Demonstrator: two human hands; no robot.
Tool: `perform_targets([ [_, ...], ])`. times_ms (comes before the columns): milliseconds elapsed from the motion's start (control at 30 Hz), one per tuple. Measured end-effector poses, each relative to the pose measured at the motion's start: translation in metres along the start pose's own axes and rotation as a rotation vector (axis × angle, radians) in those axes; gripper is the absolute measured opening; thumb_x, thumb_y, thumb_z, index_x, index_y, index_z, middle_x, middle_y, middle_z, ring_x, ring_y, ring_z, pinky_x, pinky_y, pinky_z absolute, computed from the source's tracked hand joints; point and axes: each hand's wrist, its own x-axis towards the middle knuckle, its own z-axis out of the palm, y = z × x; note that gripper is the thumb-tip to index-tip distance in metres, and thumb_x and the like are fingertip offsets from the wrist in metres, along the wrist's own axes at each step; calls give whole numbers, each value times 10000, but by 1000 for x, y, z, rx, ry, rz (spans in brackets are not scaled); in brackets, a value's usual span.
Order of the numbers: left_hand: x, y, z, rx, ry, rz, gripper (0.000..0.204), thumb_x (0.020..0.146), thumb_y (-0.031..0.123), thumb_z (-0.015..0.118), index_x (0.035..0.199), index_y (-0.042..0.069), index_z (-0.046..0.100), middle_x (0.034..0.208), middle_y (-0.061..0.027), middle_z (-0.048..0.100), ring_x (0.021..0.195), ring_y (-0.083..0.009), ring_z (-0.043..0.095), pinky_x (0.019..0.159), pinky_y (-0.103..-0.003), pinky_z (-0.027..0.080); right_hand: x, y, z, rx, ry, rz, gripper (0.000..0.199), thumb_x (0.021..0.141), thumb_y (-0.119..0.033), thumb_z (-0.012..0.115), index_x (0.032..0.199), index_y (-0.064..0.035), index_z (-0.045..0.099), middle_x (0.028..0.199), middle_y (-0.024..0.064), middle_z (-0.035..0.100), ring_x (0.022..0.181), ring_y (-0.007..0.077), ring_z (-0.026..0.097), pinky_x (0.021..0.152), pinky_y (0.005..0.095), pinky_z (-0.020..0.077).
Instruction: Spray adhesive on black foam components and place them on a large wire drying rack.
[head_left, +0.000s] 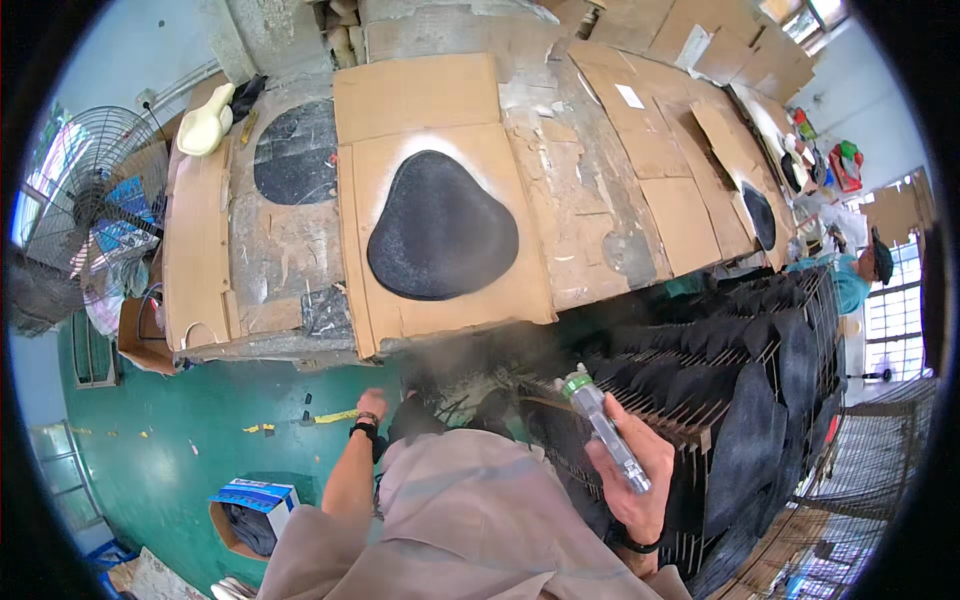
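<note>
My right hand [636, 470] is closed around a silver spray gun [605, 430] with a green ring at its front end. The gun points up and left, toward the table. A rounded, three-lobed black pad [442, 228] lies flat on a cardboard sheet [420, 100], with white overspray around its upper edge. My left hand [372, 405] hangs beside my left leg, below the table's front edge and apart from the pad. Its fingers are curled; whatever they may hold is hidden.
A rack [690, 400] crowded with black pads stands close on my right. On the left are a fan [90, 200], a pale shaped form [205, 122] on the table and an open box [255, 515] on the floor. A person [858, 280] is at the far right.
</note>
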Motion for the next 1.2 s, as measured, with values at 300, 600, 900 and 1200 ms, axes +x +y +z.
perform_targets([
  [300, -14, -7, 1, 74, -113, -65, 358, 847, 149, 644, 1189, 143, 747, 898, -128, 769, 779, -223, 756, 725, -383, 614, -11, -3, -16, -39, -68, 64, 620, 704, 114, 767, 1309, 44, 646, 894, 198, 702, 750, 300, 696, 706, 315, 534],
  [600, -19, 34, -1, -102, -213, -198, 293, 838, 263, 600, 1037, 149, 782, 971, -146, 766, 942, -341, 744, 889, -462, 577, -27, -1, -19, -9, -35, 111, 506, 766, 23, 766, 1258, 81, 663, 859, 151, 689, 732, 190, 636, 704, 266, 493],
  [900, -33, 63, -37, -55, -66, 159, 245, 850, 230, 676, 1053, 130, 772, 993, -133, 771, 993, -337, 732, 883, -433, 577, -38, 14, -22, -98, -13, 217, 568, 740, 73, 748, 1297, 74, 639, 913, 209, 688, 774, 278, 682, 754, 308, 532],
  [1200, -23, 208, -92, -290, 280, 463, 289, 939, 310, 685, 1081, 63, 732, 792, -120, 747, 735, -271, 731, 677, -415, 554, -37, 7, -22, 7, -41, 196, 589, 742, 99, 752, 1318, 53, 633, 883, 199, 685, 732, 282, 668, 713, 307, 520],
])
